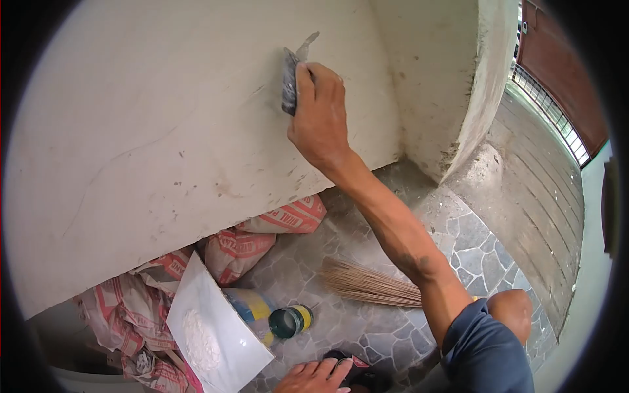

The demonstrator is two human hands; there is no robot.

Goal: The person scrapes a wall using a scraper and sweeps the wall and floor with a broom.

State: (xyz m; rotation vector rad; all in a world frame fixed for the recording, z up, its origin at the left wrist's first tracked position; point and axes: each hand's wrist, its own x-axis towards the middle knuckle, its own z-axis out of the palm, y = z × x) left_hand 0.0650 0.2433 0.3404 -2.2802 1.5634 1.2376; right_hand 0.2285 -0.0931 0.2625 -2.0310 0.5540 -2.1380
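Observation:
My right hand (321, 111) is closed around a putty knife (289, 82) with a dark, smeared blade. The blade lies against the pale wall (196, 85), beside a wet grey smear (306, 46). At the bottom edge, my left hand (313, 378) shows only in part, fingers stretched out and holding nothing visible. To its left is a white board (242, 350) carrying a mound of white powder or paste (202, 340). What my left hand rests on is hard to make out; a dark sandal (367, 376) is beside it.
Crumpled red-and-white sacks (239, 252) lie along the wall's foot. A green and yellow can (288, 321) stands by the board. A stick broom (370, 283) lies on the stone-patterned floor (386, 344) under my right arm. A wall corner (452, 154) juts out at right.

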